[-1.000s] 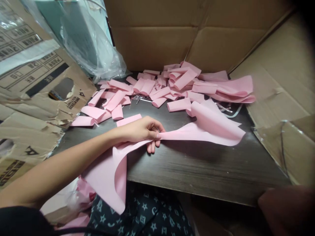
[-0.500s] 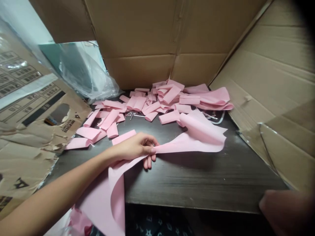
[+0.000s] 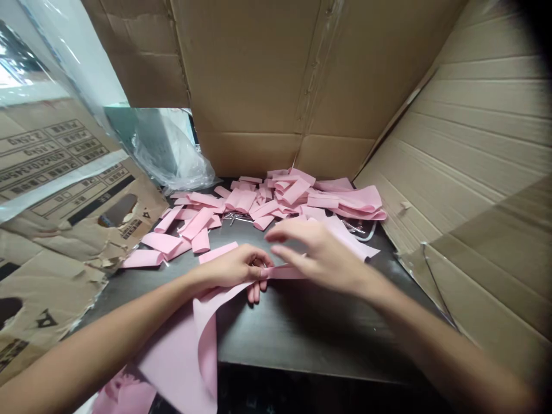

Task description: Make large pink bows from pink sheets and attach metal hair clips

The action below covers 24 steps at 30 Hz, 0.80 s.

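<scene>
My left hand (image 3: 239, 267) pinches a long, thin pink sheet (image 3: 207, 328), perhaps felt or soft fabric, between thumb and fingers. On the left the sheet curls down over the table's front edge, and on the right it runs on as a gathered band. My right hand (image 3: 321, 253), a little blurred, reaches over that band with thumb and fingers apart. Nothing shows between its fingers, and it covers part of the sheet's right end. Behind both hands lies a pile of small folded pink pieces (image 3: 241, 201).
Thin metal pieces (image 3: 235, 218) lie beneath the pile on the dark table (image 3: 276, 339). Larger folded pink sheets (image 3: 362, 201) rest at the back right. Cardboard walls (image 3: 250, 75) enclose the back and sides. A clear plastic bag (image 3: 172, 161) sits at the back left.
My right hand has come in from the lower right to above the sheet's right-hand part. The left hand keeps its pinch. The view has tilted slightly up.
</scene>
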Motion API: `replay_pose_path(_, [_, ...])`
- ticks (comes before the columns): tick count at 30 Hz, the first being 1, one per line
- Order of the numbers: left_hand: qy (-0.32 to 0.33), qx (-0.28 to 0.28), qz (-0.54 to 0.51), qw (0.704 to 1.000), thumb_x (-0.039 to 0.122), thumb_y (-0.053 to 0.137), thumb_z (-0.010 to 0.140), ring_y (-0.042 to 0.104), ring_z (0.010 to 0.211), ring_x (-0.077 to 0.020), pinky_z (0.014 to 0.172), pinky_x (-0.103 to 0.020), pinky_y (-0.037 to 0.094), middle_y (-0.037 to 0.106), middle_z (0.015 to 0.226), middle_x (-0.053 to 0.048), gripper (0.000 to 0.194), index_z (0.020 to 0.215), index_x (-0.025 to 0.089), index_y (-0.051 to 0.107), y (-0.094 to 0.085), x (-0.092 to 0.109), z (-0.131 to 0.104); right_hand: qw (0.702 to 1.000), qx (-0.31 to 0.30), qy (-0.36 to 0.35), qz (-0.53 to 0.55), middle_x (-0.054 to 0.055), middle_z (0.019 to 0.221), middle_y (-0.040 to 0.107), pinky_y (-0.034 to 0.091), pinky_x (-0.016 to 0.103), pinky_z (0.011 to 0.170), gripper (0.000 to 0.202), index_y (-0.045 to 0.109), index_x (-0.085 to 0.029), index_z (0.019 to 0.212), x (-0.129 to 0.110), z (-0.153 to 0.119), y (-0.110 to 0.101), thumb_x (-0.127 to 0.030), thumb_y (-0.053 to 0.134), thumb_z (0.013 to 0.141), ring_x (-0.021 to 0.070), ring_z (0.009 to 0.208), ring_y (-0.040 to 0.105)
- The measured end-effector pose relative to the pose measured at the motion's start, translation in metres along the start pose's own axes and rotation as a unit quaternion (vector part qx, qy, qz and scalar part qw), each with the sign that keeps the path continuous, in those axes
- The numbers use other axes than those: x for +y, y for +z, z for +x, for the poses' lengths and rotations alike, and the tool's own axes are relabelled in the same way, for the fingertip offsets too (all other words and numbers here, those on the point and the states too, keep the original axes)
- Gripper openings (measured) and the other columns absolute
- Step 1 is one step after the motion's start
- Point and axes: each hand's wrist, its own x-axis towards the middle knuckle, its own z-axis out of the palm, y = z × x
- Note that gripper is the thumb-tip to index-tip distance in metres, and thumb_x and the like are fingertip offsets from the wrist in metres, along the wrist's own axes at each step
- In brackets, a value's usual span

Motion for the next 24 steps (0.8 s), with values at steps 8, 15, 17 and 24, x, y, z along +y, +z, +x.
replay_pose_path(8, [0.009,0.015,0.027,0.999,0.041,0.055,0.087,0.067,0.056,-0.0180,0.054,-0.028,0.051,0.066,0.071,-0.003,0.027,0.088,0.015,0.055,0.001,-0.005,-0.001,0.988,-0.055,0.114,0.091,0.002,0.076,0.068,0.043,0.024,0.063,0.007,0.065,-0.015,0.087,0.019,-0.012,0.042,-0.015,0.059,0.086,0.0139,0.068,0.058])
replay_pose_path(15, [0.010,0.034,0.091,0.995,0.037,0.055,0.087,0.066,0.057,-0.0163,0.054,-0.027,0.052,0.066,0.076,-0.005,0.026,0.091,0.012,0.059,0.004,0.011,-0.006,0.979,-0.085,0.138,0.127,0.003,0.083,0.070,0.045,0.025,0.068,0.012,0.068,-0.016,0.087,0.025,-0.014,0.032,-0.009,0.059,0.083,0.0154,0.075,0.061])
replay_pose_path(17, [0.007,0.035,0.115,0.993,0.034,0.054,0.088,0.066,0.059,-0.0164,0.055,-0.027,0.052,0.067,0.077,-0.006,0.024,0.092,0.012,0.060,0.002,0.015,-0.008,0.983,-0.089,0.112,0.111,0.004,0.084,0.070,0.045,0.027,0.071,0.013,0.068,-0.016,0.087,0.028,-0.016,0.030,-0.007,0.059,0.083,0.0163,0.077,0.061])
replay_pose_path(24, [-0.002,0.075,0.218,0.973,0.029,0.050,0.090,0.065,0.055,-0.0150,0.053,-0.022,0.047,0.064,0.060,-0.003,0.025,0.076,0.012,0.062,0.003,0.024,-0.013,0.992,-0.090,0.068,0.064,0.005,0.080,0.065,0.041,0.025,0.065,0.006,0.065,-0.014,0.087,0.023,-0.018,0.035,-0.014,0.059,0.088,0.0156,0.072,0.056])
